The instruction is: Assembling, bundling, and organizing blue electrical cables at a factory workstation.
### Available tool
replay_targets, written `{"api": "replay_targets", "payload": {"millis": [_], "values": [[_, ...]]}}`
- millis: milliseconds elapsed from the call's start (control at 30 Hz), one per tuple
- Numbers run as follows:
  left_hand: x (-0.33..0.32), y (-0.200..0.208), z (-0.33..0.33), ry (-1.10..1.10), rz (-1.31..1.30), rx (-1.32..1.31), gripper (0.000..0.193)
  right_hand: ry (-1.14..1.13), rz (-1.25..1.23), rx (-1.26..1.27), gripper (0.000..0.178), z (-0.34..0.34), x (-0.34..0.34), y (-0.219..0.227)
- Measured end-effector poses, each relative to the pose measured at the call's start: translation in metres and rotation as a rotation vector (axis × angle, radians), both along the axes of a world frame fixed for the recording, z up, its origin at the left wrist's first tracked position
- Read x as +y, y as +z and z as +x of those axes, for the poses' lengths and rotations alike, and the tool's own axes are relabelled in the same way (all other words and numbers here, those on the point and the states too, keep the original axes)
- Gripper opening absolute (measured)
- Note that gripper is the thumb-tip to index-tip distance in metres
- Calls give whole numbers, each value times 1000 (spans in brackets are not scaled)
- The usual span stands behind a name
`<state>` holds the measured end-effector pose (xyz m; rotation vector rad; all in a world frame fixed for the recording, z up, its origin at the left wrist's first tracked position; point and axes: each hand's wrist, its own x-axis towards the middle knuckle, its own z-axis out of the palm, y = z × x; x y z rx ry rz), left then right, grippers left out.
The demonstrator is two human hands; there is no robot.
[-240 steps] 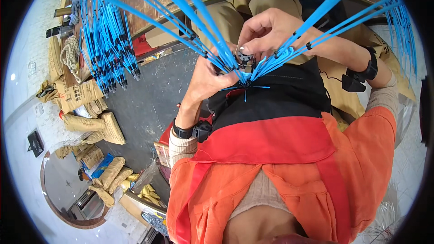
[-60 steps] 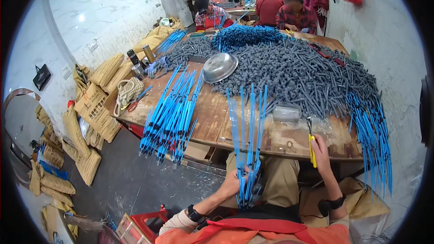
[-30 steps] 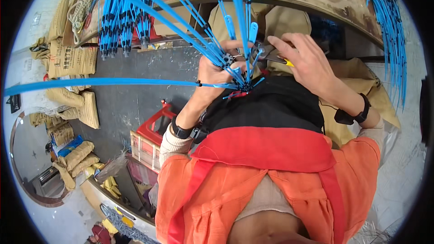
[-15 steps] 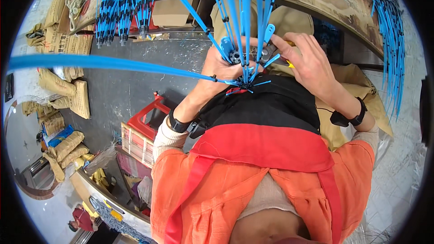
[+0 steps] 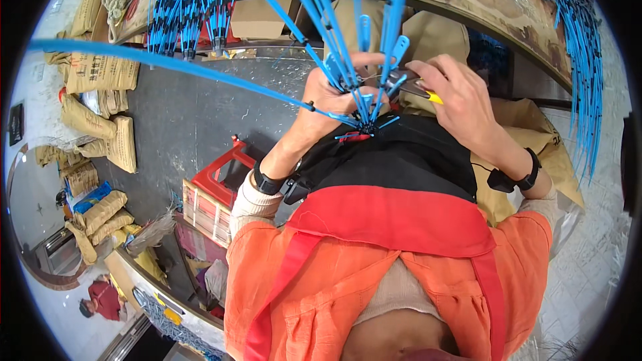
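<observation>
A blue umbrella frame, its long ribs fanning upward and out to the left, rests at my lap with a dark hub at its base. My left hand is closed around the frame near a notched black ring, thumb and finger reaching among the ribs. In my right hand is a pair of pliers with yellow on the handle. The dark jaws point left, beside the blue rib ends and my left fingertips. Ribs partly hide the spot where jaws and frame meet.
Bundles of blue ribs hang from the worn workbench at its left and right. A red stool stands left of me on the grey floor. Brown sacks lie at far left; a person in red appears at lower left.
The long left rib has swung upward, and the other ribs have shifted and spread. The pliers have turned slightly between my hands. The person at lower left has moved.
</observation>
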<state>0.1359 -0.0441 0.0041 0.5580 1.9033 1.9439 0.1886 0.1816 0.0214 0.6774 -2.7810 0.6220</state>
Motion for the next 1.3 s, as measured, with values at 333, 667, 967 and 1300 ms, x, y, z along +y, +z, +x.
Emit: {"api": "replay_targets", "payload": {"millis": [333, 667, 967, 1300], "values": [[-8, -9, -12, -154, -23, 184, 41, -15, -30, 235, 54, -14, -17, -21], [2, -13, -26, -183, 87, -93, 46, 76, 40, 162, 44, -25, 5, -22], [-4, -25, -20, -393, 128, 16, 43, 43, -729, -1422, 47, -8, 4, 12], [7, -39, -38, -228, -72, 164, 51, 241, -258, -826, 34, -39, 37, 14]]}}
